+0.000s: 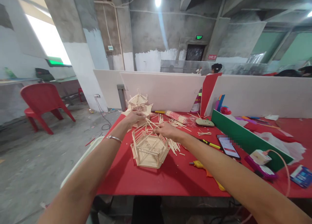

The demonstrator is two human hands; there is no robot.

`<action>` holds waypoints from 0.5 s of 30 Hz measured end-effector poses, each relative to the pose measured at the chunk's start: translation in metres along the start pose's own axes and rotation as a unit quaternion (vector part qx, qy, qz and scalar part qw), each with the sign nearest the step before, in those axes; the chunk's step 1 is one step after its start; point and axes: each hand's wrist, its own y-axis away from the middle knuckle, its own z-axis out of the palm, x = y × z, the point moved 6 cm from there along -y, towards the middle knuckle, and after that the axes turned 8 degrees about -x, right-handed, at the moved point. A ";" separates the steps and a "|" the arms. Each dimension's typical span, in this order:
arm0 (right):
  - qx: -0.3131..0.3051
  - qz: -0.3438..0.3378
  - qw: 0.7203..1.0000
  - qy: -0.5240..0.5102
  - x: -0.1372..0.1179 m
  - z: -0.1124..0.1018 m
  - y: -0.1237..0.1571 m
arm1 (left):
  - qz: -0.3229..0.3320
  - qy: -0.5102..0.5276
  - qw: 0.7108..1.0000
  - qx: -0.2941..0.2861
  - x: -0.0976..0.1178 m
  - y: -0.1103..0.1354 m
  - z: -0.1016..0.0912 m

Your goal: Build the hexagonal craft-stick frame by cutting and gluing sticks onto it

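Note:
A six-sided model of thin wooden sticks (pixel 151 149), with low railings and a patterned floor, sits near the table's front edge. Over its far side my right hand (pixel 165 130) pinches a few pale wooden sticks (pixel 151 123) that point left and up. My left hand (pixel 134 117) is closed to the left of those sticks, in front of a taller roofed stick pagoda (pixel 138 99). What its fingertips hold, if anything, is too small to make out. Loose sticks (pixel 175 146) lie under and beyond my right hand.
A yellow hot glue gun (pixel 198 164), a yellow-handled knife (pixel 211 144) and a phone (pixel 228 146) lie right on the red table (pixel 126 185). Behind them stands a green board (pixel 243 136). A bagged stick bundle (pixel 175 116) lies before the white partition (pixel 165 90).

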 end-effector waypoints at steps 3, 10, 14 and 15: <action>-0.006 -0.053 0.998 0.024 -0.010 -0.011 0.030 | 0.067 -0.058 0.996 0.014 0.043 0.029 0.002; 0.013 -0.176 0.964 0.197 -0.031 -0.028 0.111 | 0.326 -0.354 0.874 -0.071 0.131 0.134 0.087; 0.043 -0.207 0.932 0.295 -0.028 -0.026 0.149 | 0.308 -0.377 0.864 -0.126 0.130 0.165 0.138; 0.051 -0.208 0.925 0.313 -0.026 -0.025 0.158 | 0.305 -0.379 0.862 -0.141 0.127 0.169 0.149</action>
